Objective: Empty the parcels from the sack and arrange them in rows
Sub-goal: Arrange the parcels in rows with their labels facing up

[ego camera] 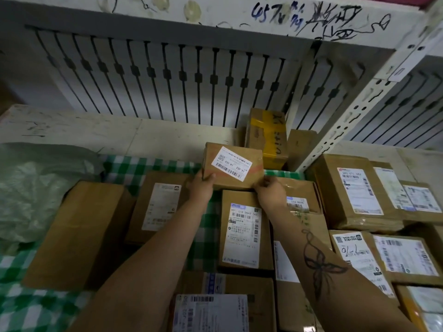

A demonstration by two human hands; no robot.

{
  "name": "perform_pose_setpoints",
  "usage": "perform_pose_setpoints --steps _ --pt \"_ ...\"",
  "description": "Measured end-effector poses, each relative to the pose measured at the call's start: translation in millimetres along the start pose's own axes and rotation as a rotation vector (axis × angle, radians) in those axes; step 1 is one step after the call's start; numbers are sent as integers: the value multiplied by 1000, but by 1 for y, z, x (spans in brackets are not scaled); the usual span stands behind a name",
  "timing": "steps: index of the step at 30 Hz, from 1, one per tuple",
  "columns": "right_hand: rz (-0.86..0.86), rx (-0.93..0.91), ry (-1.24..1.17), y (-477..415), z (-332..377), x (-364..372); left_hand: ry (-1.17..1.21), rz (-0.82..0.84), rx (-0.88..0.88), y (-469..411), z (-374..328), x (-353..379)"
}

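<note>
A small cardboard parcel (231,165) with a white barcode label is held in front of me, at the far end of the laid-out boxes. My left hand (200,188) grips its near left corner, thumb on top. My right hand (269,191) grips its near right edge. Just below it lies a tall labelled parcel (243,232). Several more cardboard parcels lie on a green-and-white checked cloth (165,164) around my arms. A pale green sack (36,188) lies crumpled at the left.
A yellow-taped box (268,137) stands at the back against a white slatted panel (167,75). A white perforated shelf post (345,118) rises at the right, with several stacked parcels (354,192) beyond it. A large plain box (74,233) lies at the left.
</note>
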State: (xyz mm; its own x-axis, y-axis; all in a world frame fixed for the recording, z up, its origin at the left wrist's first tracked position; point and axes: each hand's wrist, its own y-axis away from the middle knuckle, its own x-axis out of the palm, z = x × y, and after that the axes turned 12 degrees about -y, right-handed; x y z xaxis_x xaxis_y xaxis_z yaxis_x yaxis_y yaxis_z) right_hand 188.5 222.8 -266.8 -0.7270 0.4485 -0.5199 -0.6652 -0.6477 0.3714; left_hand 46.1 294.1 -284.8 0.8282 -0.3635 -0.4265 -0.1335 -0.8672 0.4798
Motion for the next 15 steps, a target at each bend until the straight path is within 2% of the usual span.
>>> perform_pose_setpoints --steps 3,8,15 --pt "2 22 75 -4 0 2 -42 -22 -29 -5 -1 6" --pt "-4 62 194 -4 1 4 -273 -22 -68 -5 -3 8" --pt "15 86 317 0 3 8 -390 18 -7 6 -2 5"
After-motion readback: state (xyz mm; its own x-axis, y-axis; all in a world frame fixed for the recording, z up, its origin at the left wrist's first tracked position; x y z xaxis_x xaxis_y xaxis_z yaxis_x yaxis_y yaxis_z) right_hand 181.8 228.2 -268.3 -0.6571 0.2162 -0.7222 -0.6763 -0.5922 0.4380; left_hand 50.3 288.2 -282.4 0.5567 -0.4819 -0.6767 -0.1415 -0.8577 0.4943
